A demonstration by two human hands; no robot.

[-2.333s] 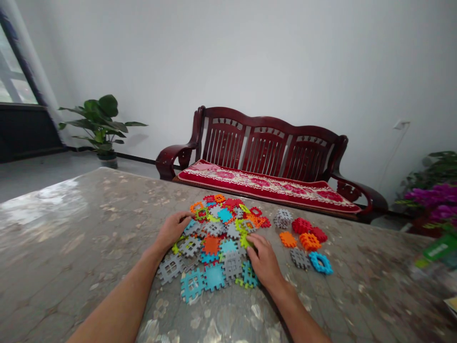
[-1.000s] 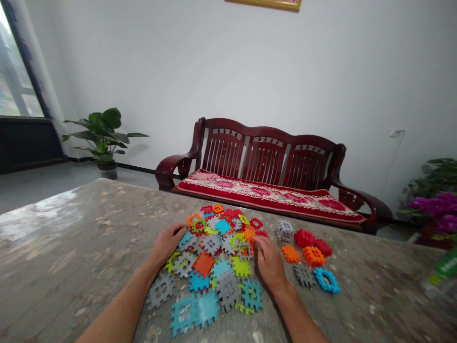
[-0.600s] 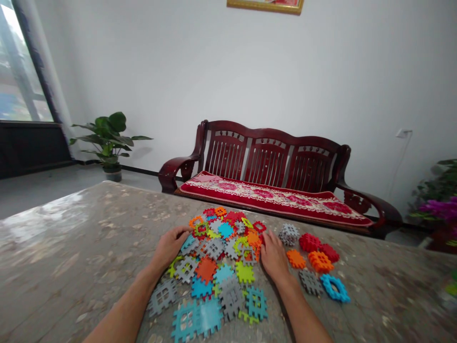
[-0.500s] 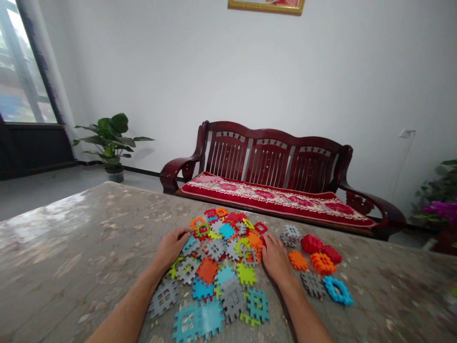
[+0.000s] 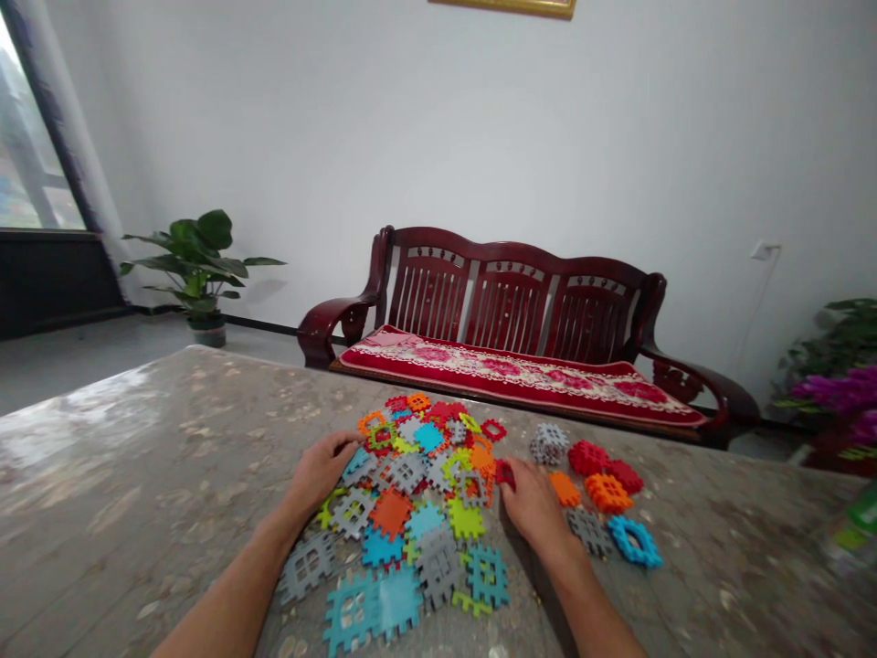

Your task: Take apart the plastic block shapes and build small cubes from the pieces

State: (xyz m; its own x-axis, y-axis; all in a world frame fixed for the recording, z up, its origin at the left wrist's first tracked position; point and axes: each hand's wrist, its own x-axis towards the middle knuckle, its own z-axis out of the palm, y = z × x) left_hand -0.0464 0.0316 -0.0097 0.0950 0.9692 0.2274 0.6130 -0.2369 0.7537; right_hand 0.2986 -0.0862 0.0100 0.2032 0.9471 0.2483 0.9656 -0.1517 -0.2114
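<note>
A heap of notched plastic building tiles in grey, blue, red, orange and lime lies in front of me, with a blue tile (image 5: pixel 429 438) near its top. My left hand (image 5: pixel 323 471) rests at the heap's left edge, fingers loosely bent, close to a blue-grey tile (image 5: pixel 357 464); nothing shows in its grasp. On the right side, my right hand (image 5: pixel 533 498) pinches a small red tile (image 5: pixel 505 472) between thumb and fingers, just off the heap. The fingertips behind that tile are partly hidden.
Right of my right hand stand small groups of tiles: grey (image 5: pixel 549 442), red (image 5: pixel 587 457), orange (image 5: pixel 607 493), dark grey (image 5: pixel 589 532) and a blue ring-shaped tile (image 5: pixel 634 541). A patterned table (image 5: pixel 171 512) carries everything. Beyond it is a wooden bench (image 5: pixel 513 292); a clear bottle (image 5: pixel 856 530) stands far right.
My right hand has drawn slightly back from the heap's edge, and a red tile now shows in its fingers. The left hand stays in nearly the same spot. The view has shifted slightly.
</note>
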